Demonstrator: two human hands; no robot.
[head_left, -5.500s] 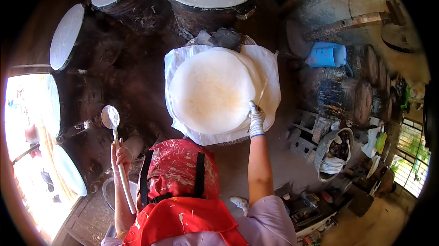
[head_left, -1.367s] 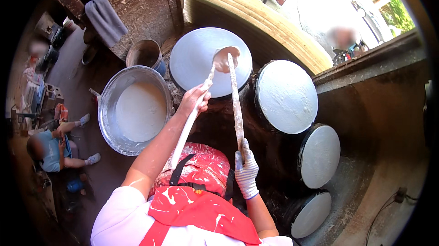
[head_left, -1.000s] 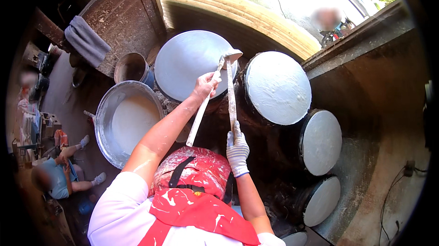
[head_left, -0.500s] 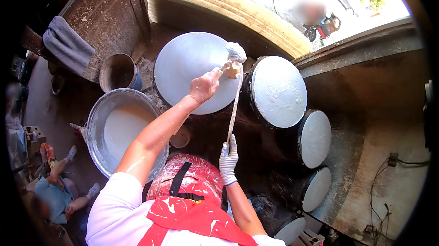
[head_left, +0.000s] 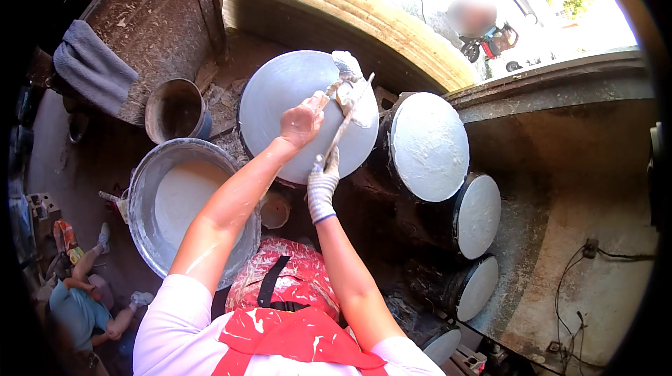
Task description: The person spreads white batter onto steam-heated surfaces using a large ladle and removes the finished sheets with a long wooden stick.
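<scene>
A wide round pot or drum (head_left: 280,96) with a smooth, pale, taut-looking top stands in front of me. Over its top, my bare left hand (head_left: 302,123) is closed round the short handle of a tan tool (head_left: 344,93), whose exact kind I cannot make out. A crumpled whitish, wet-looking mass (head_left: 346,63) lies beside that tool at the far right rim. My right hand (head_left: 323,187), in a striped white glove, grips the lower end of a thin pale stick (head_left: 343,128). The stick slants up over the pot's right side, its upper part crossing by the tan tool.
A large grey tub (head_left: 143,197) of milky liquid stands at left, with a smaller bucket (head_left: 175,110) behind. Several white-topped round drums (head_left: 429,146) curve along the right. A low wall (head_left: 336,12) bounds the back. A seated person (head_left: 80,309) is at lower left.
My right hand has moved forward and left with the stick, which now slants over the pot top. My left hand has shifted slightly left, still holding the tan tool.
</scene>
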